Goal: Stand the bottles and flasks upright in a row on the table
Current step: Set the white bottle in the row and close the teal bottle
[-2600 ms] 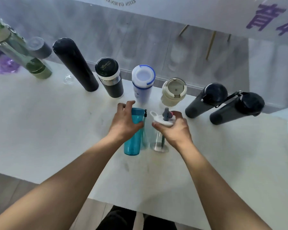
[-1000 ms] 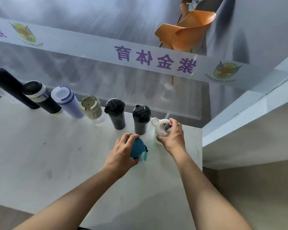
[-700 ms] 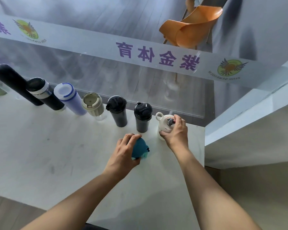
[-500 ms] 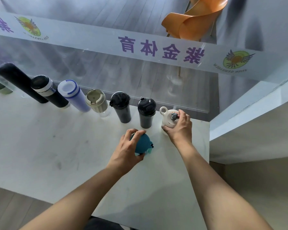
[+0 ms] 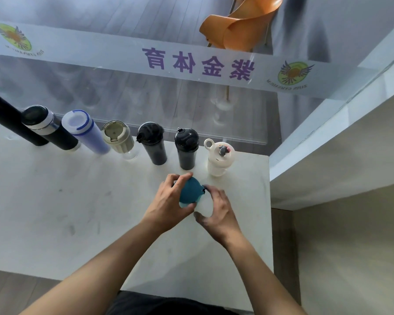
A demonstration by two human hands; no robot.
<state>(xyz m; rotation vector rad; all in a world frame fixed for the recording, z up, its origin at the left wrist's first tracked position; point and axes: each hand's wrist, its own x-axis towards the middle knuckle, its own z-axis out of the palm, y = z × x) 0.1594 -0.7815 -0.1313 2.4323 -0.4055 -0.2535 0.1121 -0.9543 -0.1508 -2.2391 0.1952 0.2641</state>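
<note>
**Teal bottle in hand, the row standing behind it**

A white table (image 5: 55, 201) runs along a glass partition carrying a pale banner (image 5: 123, 53) with purple characters, and an orange chair (image 5: 239, 26) sits beyond the glass. Along the table's far edge the bottles stand upright in a line: a tall black flask (image 5: 7, 119) at the left, a black flask with a silver band (image 5: 48, 128), a lavender bottle (image 5: 84, 130), a beige tumbler (image 5: 118, 138), two dark grey bottles (image 5: 152, 144) (image 5: 186, 148), and at the right end a white bottle (image 5: 218, 159) with a loop on its lid, standing free.

Nearer the person, just in front of the last two, is the teal bottle (image 5: 190, 192), seen from above. The left hand (image 5: 168, 203) is wrapped around its left side, fingers curled over the top. The right hand (image 5: 218, 210) sits at its right side, half curled, fingertips at the lid's edge; whether it truly grips I cannot tell.
</note>
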